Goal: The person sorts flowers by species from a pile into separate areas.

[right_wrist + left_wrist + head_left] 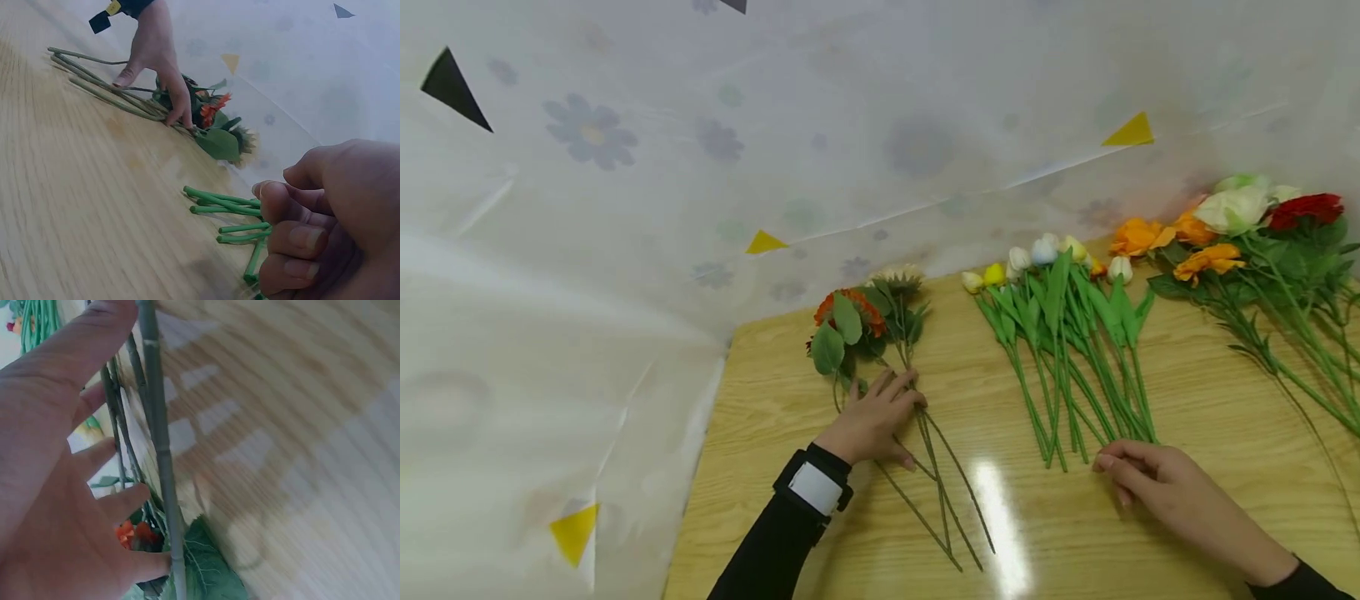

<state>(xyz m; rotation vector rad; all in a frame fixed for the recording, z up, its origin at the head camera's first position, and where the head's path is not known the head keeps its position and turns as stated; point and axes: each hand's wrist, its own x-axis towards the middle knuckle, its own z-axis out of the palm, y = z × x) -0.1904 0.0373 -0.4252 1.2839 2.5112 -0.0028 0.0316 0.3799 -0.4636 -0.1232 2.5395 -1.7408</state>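
On the wooden table my left hand [868, 425] lies with spread fingers over the thin stems [942, 492] of several flowers, touching them. An orange-red flower [867, 310] with round green leaves and a pale flower [898, 273] top this bunch. In the left wrist view a thick stem [161, 444] runs past the thumb and fingertips. My right hand [1157, 483], its fingers loosely curled, is beside the lower ends of the tulip stems [1120, 408]. Nothing shows in its grasp in the right wrist view. White, yellow and pale blue tulips [1045, 249] head that middle bunch.
To the right lies a third bunch, with orange flowers [1138, 237], a white flower [1234, 208] and a red flower [1303, 210]. A flower-printed sheet [850, 125] rises behind and left of the wooden table [737, 500]. My left wrist wears a strapped device [815, 488].
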